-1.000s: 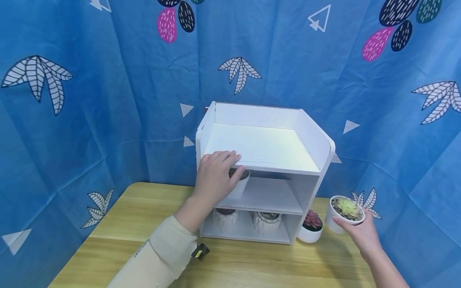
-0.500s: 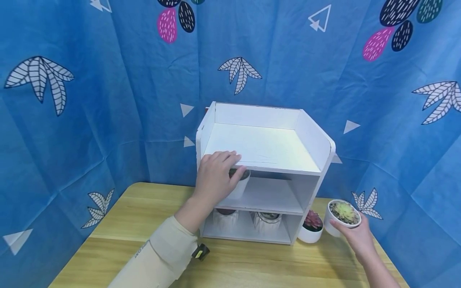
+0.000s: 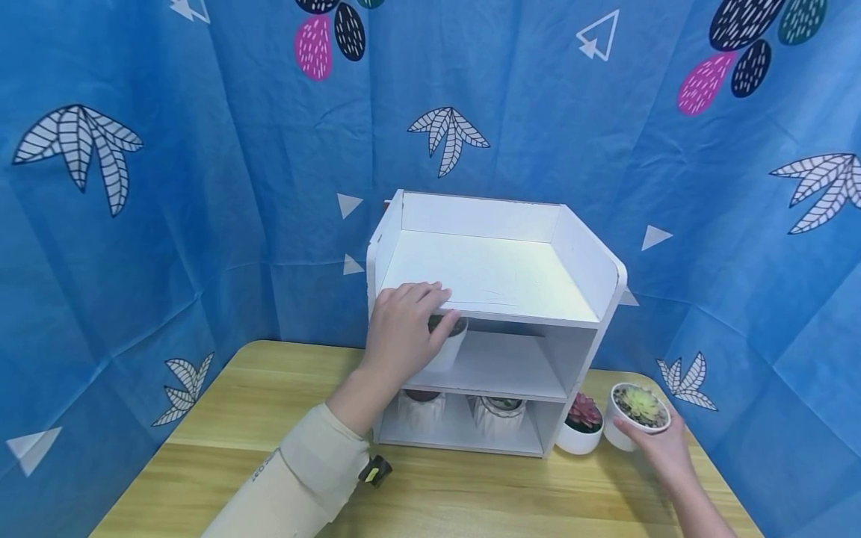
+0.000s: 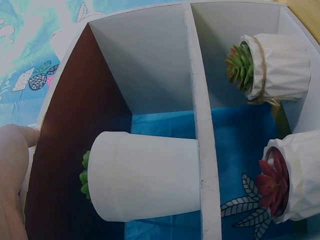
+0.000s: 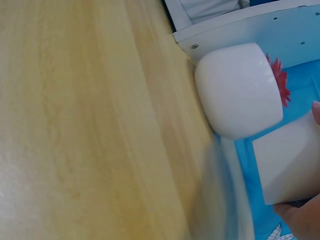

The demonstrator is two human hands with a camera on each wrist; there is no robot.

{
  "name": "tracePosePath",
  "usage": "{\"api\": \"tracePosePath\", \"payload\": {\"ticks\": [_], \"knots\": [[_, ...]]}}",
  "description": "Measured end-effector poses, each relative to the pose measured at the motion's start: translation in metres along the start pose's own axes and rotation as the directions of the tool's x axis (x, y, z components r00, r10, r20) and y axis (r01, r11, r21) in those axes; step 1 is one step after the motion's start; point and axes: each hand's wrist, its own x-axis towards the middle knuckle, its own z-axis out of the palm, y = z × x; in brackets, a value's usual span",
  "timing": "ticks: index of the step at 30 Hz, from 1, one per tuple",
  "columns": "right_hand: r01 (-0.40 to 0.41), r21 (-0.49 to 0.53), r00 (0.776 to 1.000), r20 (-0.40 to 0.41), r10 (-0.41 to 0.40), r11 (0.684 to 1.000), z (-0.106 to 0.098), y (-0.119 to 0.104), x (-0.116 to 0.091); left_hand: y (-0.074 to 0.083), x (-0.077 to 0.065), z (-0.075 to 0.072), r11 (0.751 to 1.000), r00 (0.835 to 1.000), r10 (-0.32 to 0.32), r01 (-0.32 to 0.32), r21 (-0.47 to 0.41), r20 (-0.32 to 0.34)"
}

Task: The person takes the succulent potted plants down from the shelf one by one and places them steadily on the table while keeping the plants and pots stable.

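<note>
My left hand point(image 3: 403, 329) rests on the top board of a small white shelf point(image 3: 498, 276), fingers lying over its front edge and thumb angled down across it. Just below, a white pot with a green succulent point(image 4: 145, 177) stands on the middle shelf, partly hidden by the hand in the head view. At the far right, my right hand point(image 3: 662, 448) holds a white pot with a yellow-green succulent point(image 3: 639, 407), thumb in front and fingers around the side. A round white pot with a red succulent point(image 3: 581, 426) stands beside the shelf, just left of the held pot.
On the bottom shelf stand two ridged white pots: a twine-tied one with a green succulent point(image 4: 282, 67) and one with a red succulent point(image 4: 305, 175). The shelf stands on a wooden table point(image 3: 471, 493). A blue patterned curtain point(image 3: 303, 187) hangs behind and at both sides.
My right hand has brought the yellow-green succulent's pot lower and slightly left, closer to the red succulent's pot. The left hand has stayed still on the shelf.
</note>
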Motion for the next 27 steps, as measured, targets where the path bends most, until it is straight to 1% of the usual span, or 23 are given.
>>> {"api": "tracePosePath", "payload": {"ticks": [6,11,14,22,27], "knots": [[-0.020,-0.016,1.000,-0.001,0.020,1.000,0.005,0.010,0.000,0.001,0.000,0.000,1.000,1.000,-0.001,0.001,0.003,-0.001],[-0.100,-0.014,0.995,0.008,0.100,0.995,0.009,0.015,0.000,0.001,0.000,0.001,1.000,1.000,0.001,-0.001,0.006,-0.006],[-0.131,-0.014,0.991,0.016,0.132,0.991,0.011,0.017,0.000,0.000,0.000,0.001,1.000,1.000,0.002,-0.002,0.007,-0.008],[-0.187,-0.011,0.982,0.026,0.187,0.982,0.015,0.021,-0.003,0.000,0.000,0.002,1.000,1.000,0.000,0.000,0.007,-0.009],[-0.188,0.014,0.982,0.032,0.188,0.982,0.016,0.021,-0.004,0.000,0.000,0.003,1.000,1.000,0.001,-0.001,0.006,-0.008]]}}
